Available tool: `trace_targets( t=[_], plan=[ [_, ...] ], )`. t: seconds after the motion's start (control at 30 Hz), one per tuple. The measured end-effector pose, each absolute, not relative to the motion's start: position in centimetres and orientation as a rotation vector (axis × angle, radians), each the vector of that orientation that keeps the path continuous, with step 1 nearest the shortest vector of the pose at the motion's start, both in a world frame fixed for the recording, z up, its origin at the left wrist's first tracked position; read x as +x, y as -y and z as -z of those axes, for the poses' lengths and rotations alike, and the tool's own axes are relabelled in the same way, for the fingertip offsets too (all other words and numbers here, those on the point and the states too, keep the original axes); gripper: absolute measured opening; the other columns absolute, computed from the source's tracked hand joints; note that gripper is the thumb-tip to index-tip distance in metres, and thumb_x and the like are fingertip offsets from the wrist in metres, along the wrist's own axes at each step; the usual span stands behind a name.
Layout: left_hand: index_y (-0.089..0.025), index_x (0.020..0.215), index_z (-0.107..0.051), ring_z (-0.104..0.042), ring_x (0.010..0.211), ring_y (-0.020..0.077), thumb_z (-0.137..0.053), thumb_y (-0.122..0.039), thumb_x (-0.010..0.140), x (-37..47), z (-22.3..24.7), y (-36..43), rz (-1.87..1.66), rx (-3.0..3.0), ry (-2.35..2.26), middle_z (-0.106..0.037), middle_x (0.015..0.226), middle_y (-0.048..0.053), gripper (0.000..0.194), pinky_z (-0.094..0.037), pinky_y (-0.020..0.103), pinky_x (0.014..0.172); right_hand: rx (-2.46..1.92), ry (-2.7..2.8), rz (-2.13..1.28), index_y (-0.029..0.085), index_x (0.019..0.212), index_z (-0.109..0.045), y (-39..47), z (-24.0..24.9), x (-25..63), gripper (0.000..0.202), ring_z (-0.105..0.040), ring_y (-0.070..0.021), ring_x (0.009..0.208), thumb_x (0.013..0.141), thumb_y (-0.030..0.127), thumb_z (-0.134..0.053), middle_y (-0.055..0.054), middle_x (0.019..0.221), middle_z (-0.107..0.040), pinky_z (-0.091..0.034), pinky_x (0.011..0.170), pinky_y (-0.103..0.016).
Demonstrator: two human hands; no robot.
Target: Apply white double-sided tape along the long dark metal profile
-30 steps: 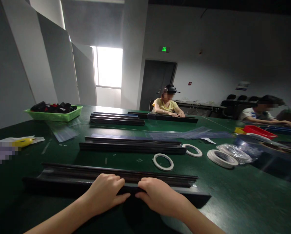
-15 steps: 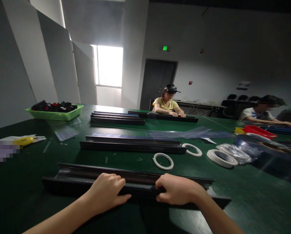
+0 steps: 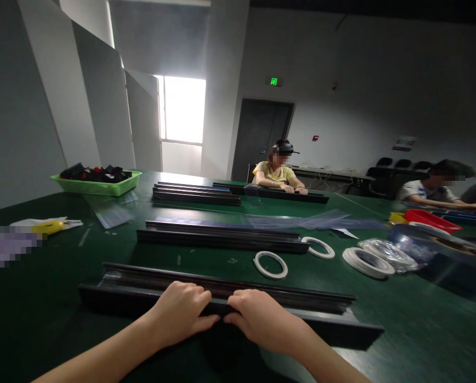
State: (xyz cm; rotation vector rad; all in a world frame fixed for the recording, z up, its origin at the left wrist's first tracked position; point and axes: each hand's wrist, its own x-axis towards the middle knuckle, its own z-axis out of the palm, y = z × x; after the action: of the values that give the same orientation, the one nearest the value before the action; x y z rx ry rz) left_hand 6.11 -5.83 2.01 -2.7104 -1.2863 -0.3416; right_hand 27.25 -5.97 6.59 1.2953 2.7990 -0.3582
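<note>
A long black channel-shaped profile lies across the green table right in front of me. My left hand grips its near wall, fingers curled over the top edge and thumb on the outer side. Close beside it, my right hand pinches the same wall near the middle of the profile. The two hands are almost touching. Something clear and film-like shows inside the channel at its left end. The fingertips inside the channel are partly hidden.
Behind it lie another black profile, tape rolls and clear plastic strips. A green basket of dark parts stands at left, a yellow-handled tool nearer. A large film roll and red tray are at right. Two people sit beyond.
My right hand has slid left along the profile's near wall, up to my left hand. My left hand keeps its grip. The whole view has shifted slightly.
</note>
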Motion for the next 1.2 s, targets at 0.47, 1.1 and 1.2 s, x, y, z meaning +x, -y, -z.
trace_targets(
  t=[0.47, 1.1, 1.2],
  plan=[
    [-0.019, 0.082, -0.060, -0.065, 0.077, 0.0208, -0.051, -0.045, 0.089, 5.7, -2.2, 5.3, 0.379, -2.731, 1.333, -0.069, 0.081, 0.003, 0.028, -0.047, 0.029, 0.066, 1.443, -2.465, 0.574, 0.017, 0.085, -0.070, 3.8, -9.0, 31.7, 0.027, -0.058, -0.0158, 0.062, 0.076, 0.040, -0.061, -0.004, 0.075, -0.069, -0.035, 0.050, -0.023],
    [-0.020, 0.083, -0.061, -0.065, 0.077, 0.0213, -0.051, -0.046, 0.089, 5.5, -2.1, 4.9, 0.348, -2.738, 1.310, -0.069, 0.081, 0.003, 0.028, -0.046, 0.029, 0.066, 1.495, -2.668, 0.290, 0.019, 0.092, -0.070, 5.5, -6.7, 28.2, 0.030, -0.067, -0.0279, 0.090, 0.086, 0.044, -0.054, -0.011, 0.093, -0.072, -0.048, 0.075, -0.033],
    [-0.019, 0.085, -0.062, -0.065, 0.078, 0.0211, -0.051, -0.045, 0.089, 5.3, -2.2, 4.7, 0.366, -2.726, 1.329, -0.069, 0.082, 0.004, 0.029, -0.047, 0.029, 0.067, 1.558, -2.547, 0.344, 0.019, 0.092, -0.072, 5.2, -7.3, 29.1, 0.028, -0.067, -0.0284, 0.089, 0.083, 0.042, -0.057, -0.011, 0.093, -0.073, -0.048, 0.075, -0.034]
  ],
)
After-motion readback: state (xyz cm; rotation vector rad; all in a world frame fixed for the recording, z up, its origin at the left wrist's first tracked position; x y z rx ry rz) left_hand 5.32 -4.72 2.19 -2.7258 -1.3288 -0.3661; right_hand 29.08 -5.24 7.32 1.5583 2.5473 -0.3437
